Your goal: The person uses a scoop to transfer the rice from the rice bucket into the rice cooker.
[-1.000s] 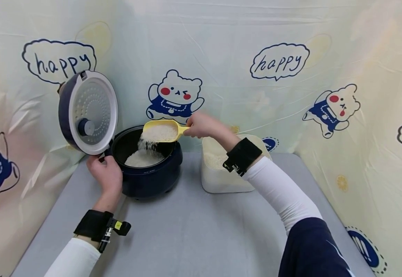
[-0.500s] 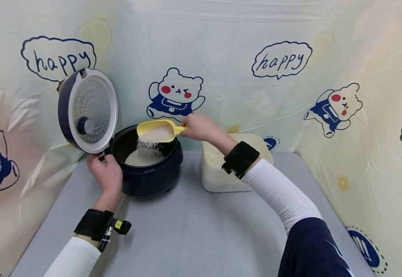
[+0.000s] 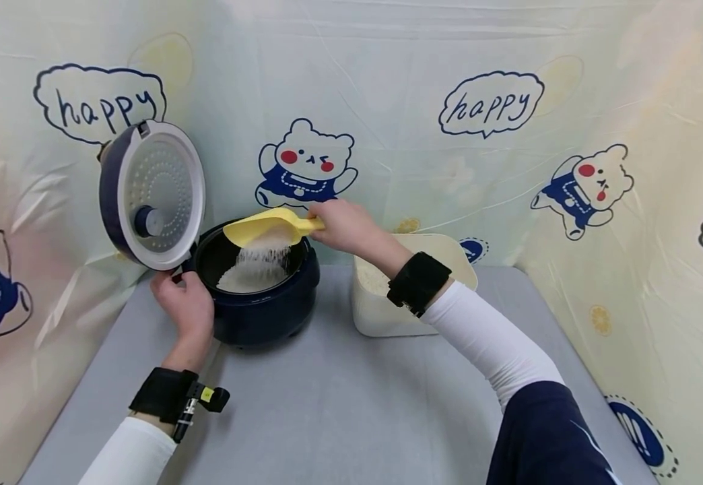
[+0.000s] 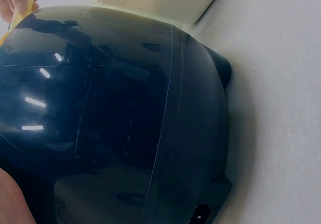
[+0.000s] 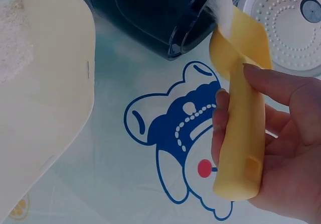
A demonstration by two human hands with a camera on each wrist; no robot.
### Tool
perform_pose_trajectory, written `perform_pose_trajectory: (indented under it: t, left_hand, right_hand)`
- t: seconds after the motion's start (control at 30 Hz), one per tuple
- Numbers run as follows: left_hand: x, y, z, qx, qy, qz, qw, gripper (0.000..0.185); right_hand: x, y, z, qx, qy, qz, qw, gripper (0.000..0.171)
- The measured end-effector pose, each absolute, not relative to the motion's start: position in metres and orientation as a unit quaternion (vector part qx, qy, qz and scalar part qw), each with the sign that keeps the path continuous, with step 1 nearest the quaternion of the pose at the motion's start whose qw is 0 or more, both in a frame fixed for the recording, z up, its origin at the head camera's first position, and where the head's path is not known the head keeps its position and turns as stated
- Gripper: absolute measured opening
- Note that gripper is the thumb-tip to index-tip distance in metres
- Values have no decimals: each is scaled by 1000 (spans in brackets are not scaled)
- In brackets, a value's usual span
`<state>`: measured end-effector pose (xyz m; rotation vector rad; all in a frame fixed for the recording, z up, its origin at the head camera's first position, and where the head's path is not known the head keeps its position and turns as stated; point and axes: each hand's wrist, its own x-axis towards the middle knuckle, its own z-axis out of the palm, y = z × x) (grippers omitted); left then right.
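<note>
My right hand [image 3: 345,225] grips the handle of a yellow scoop [image 3: 260,229]. The scoop is tipped over a dark blue rice cooker [image 3: 263,316], and white rice [image 3: 269,252] streams off its lip onto the rice heaped in the pot. In the right wrist view, thumb and fingers wrap the scoop's handle [image 5: 241,143]. At the cooker's left side, my left hand [image 3: 188,306] holds the cooker near the base of its raised lid [image 3: 163,195]; some of its fingers are hidden. The left wrist view shows mostly the cooker's glossy body [image 4: 115,108].
To the right of the cooker stands a cream-coloured bin [image 3: 388,316] with rice inside, partly under my right forearm. A grey tabletop [image 3: 339,404] lies below. Printed cloth [image 3: 400,162] with bears and lettering hangs close behind and beside the table.
The scoop has moved left over the pot and tilted further, so its rice slides off in a wider stream. My left hand and the cooker have stayed in place.
</note>
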<state>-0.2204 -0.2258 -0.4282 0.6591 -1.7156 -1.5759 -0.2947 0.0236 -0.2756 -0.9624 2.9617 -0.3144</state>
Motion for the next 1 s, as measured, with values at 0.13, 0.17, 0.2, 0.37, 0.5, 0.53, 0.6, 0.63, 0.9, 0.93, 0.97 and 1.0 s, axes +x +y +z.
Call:
perform_pose_trajectory:
  t: [0.13, 0.17, 0.2, 0.37, 0.5, 0.53, 0.6, 0.63, 0.9, 0.93, 0.97, 1.0]
  left_hand:
    - [-221, -227, -428, 257, -666, -605, 352, 42]
    - [-221, -227, -428, 257, -667, -606, 349, 43]
    - [-220, -227, -428, 257, -668, -606, 347, 43]
    - [-220, -227, -428, 253, -665, -613, 343, 44]
    - [-220, -227, -428, 247, -661, -618, 346, 45]
    - [-220, -227, -428, 245, -660, -619, 347, 45]
    - [-220, -228, -428, 243, -658, -621, 349, 46]
    - [-220, -227, -427, 243, -658, -621, 350, 46]
    - [-220, -227, -428, 248, -663, -614, 349, 45]
    - [-220, -227, -428, 247, -662, -616, 348, 45]
    - [-220, -227, -428, 246, -662, -617, 348, 45]
    - [-220, -227, -428, 245, -662, -616, 349, 45]
  right_hand:
    - [-293, 23, -278, -307, 946, -99, -9, 27]
    - [-293, 24, -279, -308, 946, -97, -13, 28]
    - [-292, 24, -280, -308, 946, -95, -18, 28]
    - [-293, 26, -286, -318, 943, -88, -43, 27]
    - [-295, 31, -289, -332, 937, -93, -52, 23]
    - [-296, 32, -290, -334, 936, -98, -49, 23]
    - [-298, 36, -291, -339, 933, -113, -40, 23]
    - [-299, 39, -292, -340, 932, -123, -31, 23]
    - [-303, 61, -299, -333, 920, -204, 33, 25]
    - [-303, 65, -300, -329, 919, -215, 43, 25]
    - [-303, 68, -300, -324, 917, -226, 52, 26]
    - [-304, 72, -301, -319, 916, -236, 61, 26]
